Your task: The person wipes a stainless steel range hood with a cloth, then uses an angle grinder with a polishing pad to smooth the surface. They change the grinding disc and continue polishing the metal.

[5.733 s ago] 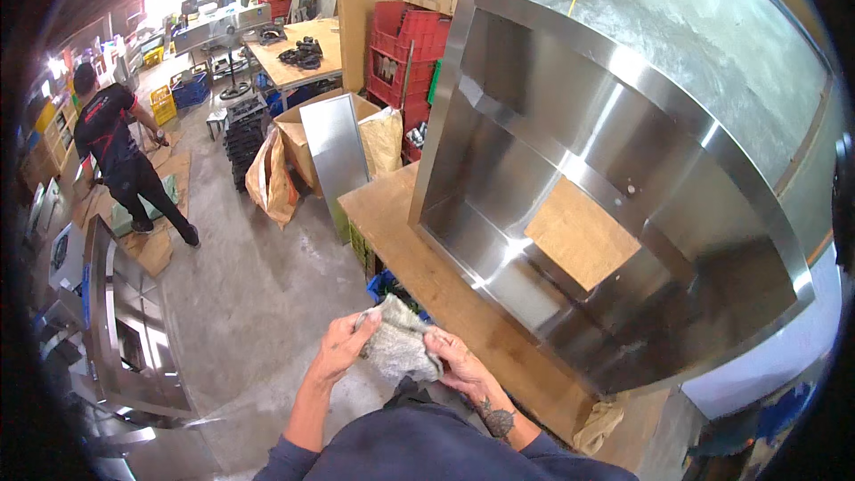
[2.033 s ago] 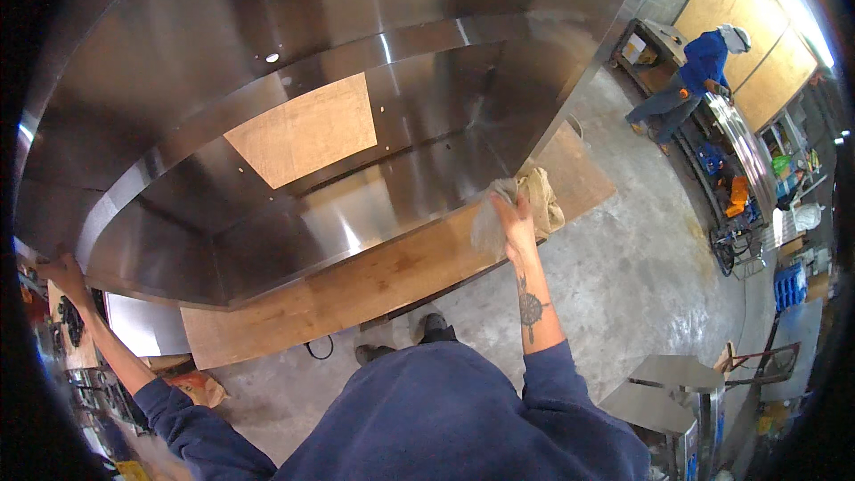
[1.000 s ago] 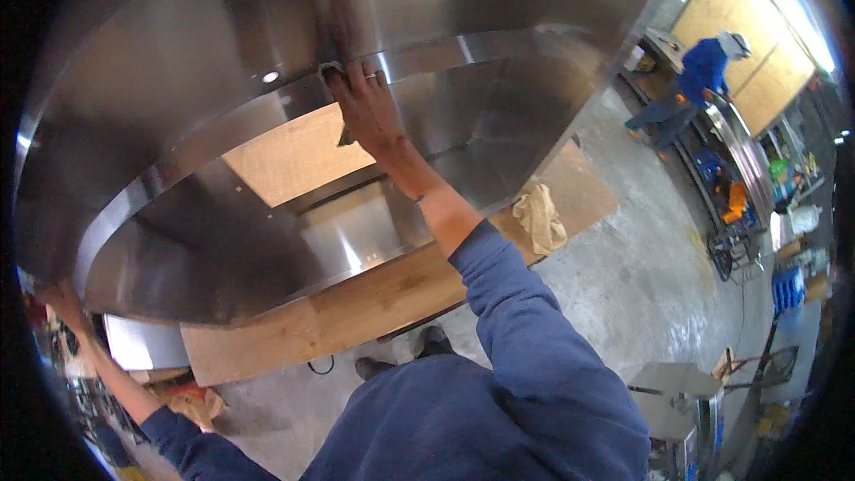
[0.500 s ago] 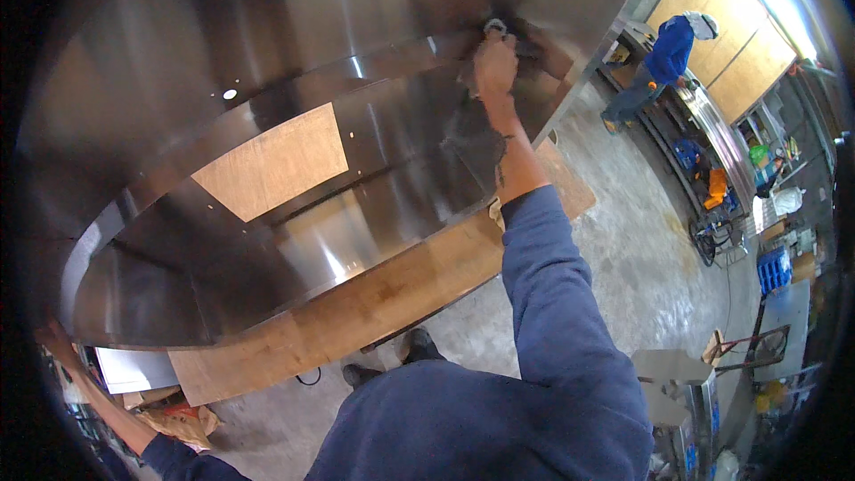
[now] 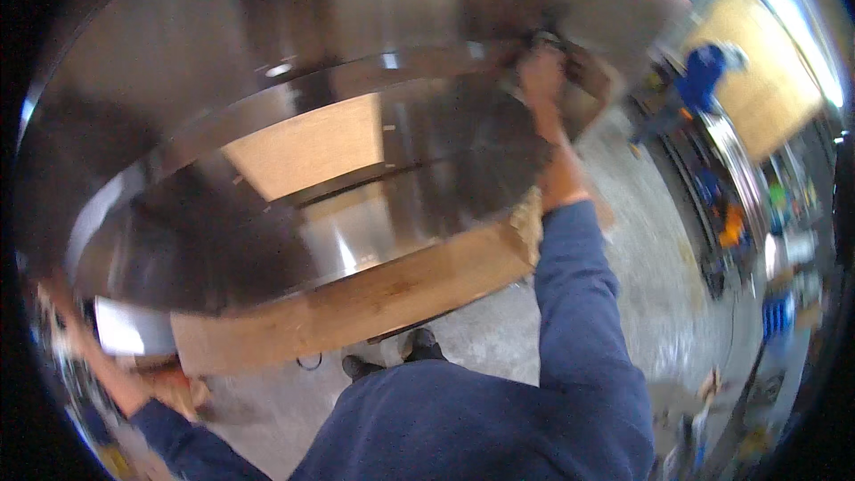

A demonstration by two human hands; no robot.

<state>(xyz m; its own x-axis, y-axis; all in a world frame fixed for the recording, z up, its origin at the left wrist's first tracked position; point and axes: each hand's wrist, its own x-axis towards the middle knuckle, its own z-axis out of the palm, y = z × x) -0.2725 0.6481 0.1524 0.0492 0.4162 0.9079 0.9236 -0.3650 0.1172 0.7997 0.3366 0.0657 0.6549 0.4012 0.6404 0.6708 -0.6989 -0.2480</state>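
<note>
A large shiny sheet-metal piece (image 5: 472, 142) with a curved raised strip fills the upper left. A light plywood patch (image 5: 307, 147) shows in the middle of its surface. My right hand (image 5: 541, 76) is closed near the far right end of the metal, beside the curved strip. Something small and dark shows at its fingertips, too blurred to name. Stretched out at the far left, my left hand (image 5: 59, 298) is at the metal's left end. Its fingers are dark and smeared there, so their grip cannot be made out.
A wooden board (image 5: 401, 281) lies under the metal's near edge, above the concrete floor (image 5: 646, 276). A white box-like thing (image 5: 134, 327) stands at lower left. To the far right, a person in blue (image 5: 702, 76) bends at a long bench (image 5: 730, 156) holding metal parts.
The whole view has shifted and blurred, with the metal and my right hand appearing farther right. My right hand stays closed by the curved strip; my left stays at the left end.
</note>
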